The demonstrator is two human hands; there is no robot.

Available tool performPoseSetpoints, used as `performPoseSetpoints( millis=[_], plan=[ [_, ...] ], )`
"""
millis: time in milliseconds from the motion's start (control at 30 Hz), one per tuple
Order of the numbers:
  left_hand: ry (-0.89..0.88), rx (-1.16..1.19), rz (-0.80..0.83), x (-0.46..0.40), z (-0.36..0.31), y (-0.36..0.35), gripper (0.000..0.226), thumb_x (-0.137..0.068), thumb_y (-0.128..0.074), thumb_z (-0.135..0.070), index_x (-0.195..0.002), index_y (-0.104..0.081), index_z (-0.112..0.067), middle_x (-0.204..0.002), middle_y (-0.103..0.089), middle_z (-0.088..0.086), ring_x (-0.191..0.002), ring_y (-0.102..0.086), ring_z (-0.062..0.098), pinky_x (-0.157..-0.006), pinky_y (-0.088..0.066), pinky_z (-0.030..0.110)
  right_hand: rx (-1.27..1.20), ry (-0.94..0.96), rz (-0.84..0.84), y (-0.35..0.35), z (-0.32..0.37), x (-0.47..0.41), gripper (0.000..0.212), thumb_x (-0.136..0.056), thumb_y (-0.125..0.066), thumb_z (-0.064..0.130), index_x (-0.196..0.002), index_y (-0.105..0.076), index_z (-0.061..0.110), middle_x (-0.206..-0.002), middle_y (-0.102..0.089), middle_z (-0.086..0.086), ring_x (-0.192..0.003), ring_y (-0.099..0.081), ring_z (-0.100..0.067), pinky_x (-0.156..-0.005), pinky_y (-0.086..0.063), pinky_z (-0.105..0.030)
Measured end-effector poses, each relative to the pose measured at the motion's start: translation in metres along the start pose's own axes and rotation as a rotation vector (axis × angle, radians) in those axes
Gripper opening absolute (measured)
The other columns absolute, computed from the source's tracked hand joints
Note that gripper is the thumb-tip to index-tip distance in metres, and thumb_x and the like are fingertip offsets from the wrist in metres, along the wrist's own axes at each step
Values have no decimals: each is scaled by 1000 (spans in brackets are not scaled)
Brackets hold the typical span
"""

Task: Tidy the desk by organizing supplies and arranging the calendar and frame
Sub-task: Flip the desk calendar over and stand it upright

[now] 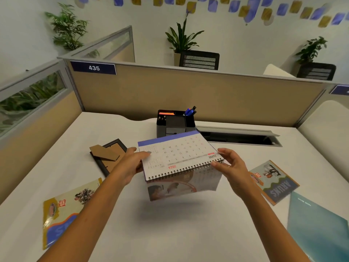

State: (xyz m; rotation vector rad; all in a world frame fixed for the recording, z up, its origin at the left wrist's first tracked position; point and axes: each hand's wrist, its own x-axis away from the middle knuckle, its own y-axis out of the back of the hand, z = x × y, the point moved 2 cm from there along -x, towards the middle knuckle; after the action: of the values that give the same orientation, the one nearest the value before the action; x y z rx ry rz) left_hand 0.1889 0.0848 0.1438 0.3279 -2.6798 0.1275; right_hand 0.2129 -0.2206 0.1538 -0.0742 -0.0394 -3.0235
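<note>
A spiral-bound desk calendar (179,156) hangs in the air above the middle of the white desk (170,233), its June page facing up and away from me. My left hand (132,163) grips its left edge. My right hand (230,165) pinches its right end at the spiral. A black picture frame (105,157) lies face down on the desk just left of my left hand, its cardboard stand showing. Behind the calendar stands a black desk organizer (175,121) with blue pens and pencils in it.
A colourful booklet (64,210) lies at the front left. A similar booklet (273,182) lies at the right, with a teal folder (317,227) in front of it. A cable slot (239,137) opens in the desk behind. Beige partitions (188,93) wall in the desk.
</note>
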Motion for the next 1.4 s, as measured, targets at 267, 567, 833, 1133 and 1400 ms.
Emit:
performPoseSetpoints(
  millis=[267,567,833,1133,1400],
  plan=[
    [-194,-71,-69,0,-23,-20,53,-82,-47,-64,-119,-45,-26,-106,-65,6,-108,-55,23,-101,-38,48,76,78,-99,14,7,-22,28,-82,-68,20,-107,-57,15,-100,-69,-7,-98,-65,-24,-82,-55,-38],
    [-436,-353,-76,18,-46,-53,27,-94,-46,-42,-102,-56,-19,-97,-66,5,-92,-65,20,-71,-58,27,79,113,-200,44,21,-54,26,-86,-65,19,-109,-59,9,-96,-69,-4,-94,-64,-16,-66,-50,-17],
    [-402,-195,145,46,-66,-79,20,-95,-47,-32,-102,-63,-21,-91,-74,3,-83,-71,20,-62,-59,25,-34,-5,-190,62,17,-76,22,-91,-58,18,-109,-54,6,-91,-66,-10,-90,-64,-24,-78,-54,-36],
    [-531,-375,106,52,-85,-76,17,-96,-48,-27,-106,-41,-14,-78,-69,3,-67,-70,13,-57,-57,23,-85,-165,-139,40,17,-82,10,-94,-52,20,-94,-57,12,-92,-66,-10,-90,-62,-24,-75,-50,-40],
    [-505,-247,-103,27,-72,-11,32,-86,-58,-44,-90,-54,-13,-82,-72,7,-74,-71,19,-66,-60,39,-88,-103,-155,-11,27,-81,23,-88,-62,17,-107,-58,6,-98,-68,-12,-92,-63,-24,-75,-52,-34]
  ],
)
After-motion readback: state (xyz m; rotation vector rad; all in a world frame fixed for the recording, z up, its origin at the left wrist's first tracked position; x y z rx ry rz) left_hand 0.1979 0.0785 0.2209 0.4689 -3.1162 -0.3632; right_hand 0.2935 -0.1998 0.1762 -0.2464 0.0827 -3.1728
